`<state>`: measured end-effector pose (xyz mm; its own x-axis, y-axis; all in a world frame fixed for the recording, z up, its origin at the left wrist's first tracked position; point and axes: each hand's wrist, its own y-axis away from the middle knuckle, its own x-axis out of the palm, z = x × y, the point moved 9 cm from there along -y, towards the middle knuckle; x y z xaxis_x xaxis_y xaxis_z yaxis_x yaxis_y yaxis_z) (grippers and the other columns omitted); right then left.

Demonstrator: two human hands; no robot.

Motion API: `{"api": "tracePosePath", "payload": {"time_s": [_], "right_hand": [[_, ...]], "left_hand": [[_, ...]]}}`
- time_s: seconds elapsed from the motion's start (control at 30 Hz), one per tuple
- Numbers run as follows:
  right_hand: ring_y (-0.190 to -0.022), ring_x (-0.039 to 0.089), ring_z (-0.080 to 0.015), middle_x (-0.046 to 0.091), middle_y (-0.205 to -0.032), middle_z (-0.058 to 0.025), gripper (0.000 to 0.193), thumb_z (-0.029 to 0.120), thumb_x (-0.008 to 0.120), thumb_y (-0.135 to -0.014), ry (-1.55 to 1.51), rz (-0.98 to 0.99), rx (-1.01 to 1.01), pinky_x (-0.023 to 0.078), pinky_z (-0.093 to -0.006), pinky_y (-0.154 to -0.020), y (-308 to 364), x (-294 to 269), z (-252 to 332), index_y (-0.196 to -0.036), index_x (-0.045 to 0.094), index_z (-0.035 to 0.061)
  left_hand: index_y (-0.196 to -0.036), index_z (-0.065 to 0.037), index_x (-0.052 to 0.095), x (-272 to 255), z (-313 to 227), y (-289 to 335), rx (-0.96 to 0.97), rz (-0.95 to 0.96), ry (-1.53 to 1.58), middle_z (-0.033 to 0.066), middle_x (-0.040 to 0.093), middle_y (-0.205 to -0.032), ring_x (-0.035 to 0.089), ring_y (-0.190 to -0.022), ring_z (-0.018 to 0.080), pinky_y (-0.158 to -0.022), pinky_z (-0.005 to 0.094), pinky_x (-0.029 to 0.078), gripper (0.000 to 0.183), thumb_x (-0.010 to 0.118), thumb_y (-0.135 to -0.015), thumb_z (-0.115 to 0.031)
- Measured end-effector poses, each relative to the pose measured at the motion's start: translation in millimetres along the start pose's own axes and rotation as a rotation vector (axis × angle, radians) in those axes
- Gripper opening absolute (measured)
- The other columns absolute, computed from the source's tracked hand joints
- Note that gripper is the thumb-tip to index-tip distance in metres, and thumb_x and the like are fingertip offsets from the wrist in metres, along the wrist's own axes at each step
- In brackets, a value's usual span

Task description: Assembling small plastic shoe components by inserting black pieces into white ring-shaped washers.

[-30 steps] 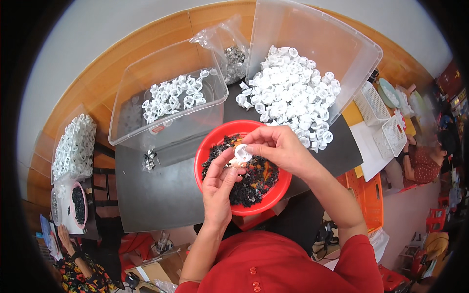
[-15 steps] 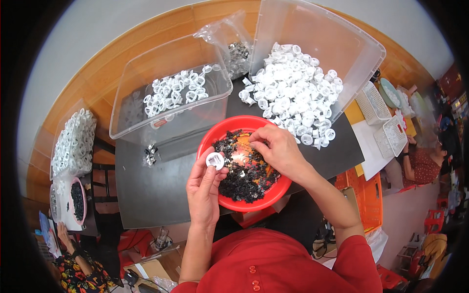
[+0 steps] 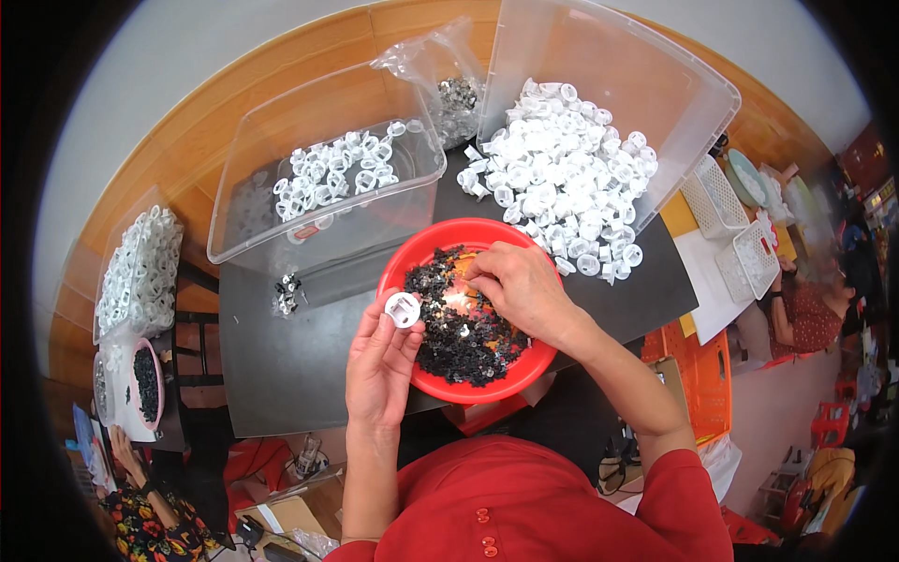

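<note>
Between the thumb and fingers of my left hand (image 3: 379, 370) is a round white plastic part (image 3: 403, 310) with a squarish recess in its face. That hand is at the left rim of a red basin (image 3: 449, 391). Inside the basin lie many small black parts (image 3: 468, 363), with a few metallic bits among them. My right hand (image 3: 526, 288) reaches over the basin's far right side, thumb and fingertips pinched together just above the parts. Whatever may be in that pinch is too small or hidden to tell.
Behind the basin, a heap of white plastic parts (image 3: 562, 178) spills from a tipped clear bin (image 3: 688, 98). A clear box (image 3: 323, 239) holds more at left, beside a bag of metal bits (image 3: 457, 101). Small metal pieces (image 3: 287, 294) lie on the dark table (image 3: 281, 375). Other people sit at both sides.
My left hand has shifted slightly left and down with the white part, which has tilted a little. My right hand has moved slightly left, still pinched over the basin.
</note>
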<state>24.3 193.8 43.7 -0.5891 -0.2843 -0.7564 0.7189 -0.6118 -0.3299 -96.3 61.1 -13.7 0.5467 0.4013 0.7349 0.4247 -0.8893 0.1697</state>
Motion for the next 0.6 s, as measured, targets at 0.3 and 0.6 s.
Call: {"api": "tracePosePath", "payload": {"time_s": [0.3,0.6], "right_hand": [[-0.076,0.063,-0.0286,0.063,-0.075,-0.0097,0.007,0.013,0.065,-0.075,-0.044,0.040,-0.031,0.045,-0.0430,-0.065,-4,19,9,-0.076,0.067,0.0061],[-0.089,0.061,-0.0252,0.063,-0.085,-0.0062,0.007,0.014,0.067,-0.078,0.079,0.168,-0.054,0.040,-0.0442,-0.077,-3,43,15,-0.082,0.067,0.0082]], "left_hand": [[-0.128,-0.002,0.049,-1,-10,1,0.023,-0.011,-0.046,0.0125,0.059,-0.117,0.063,-0.102,0.0213,-0.089,0.0280,0.054,0.038,0.056,-0.091,-0.002],[-0.132,-0.003,0.043,-10,-10,-1,0.001,-0.043,0.055,0.0176,0.056,-0.125,0.058,-0.115,0.0295,-0.095,0.0287,0.051,0.041,0.055,-0.093,-0.006]]}}
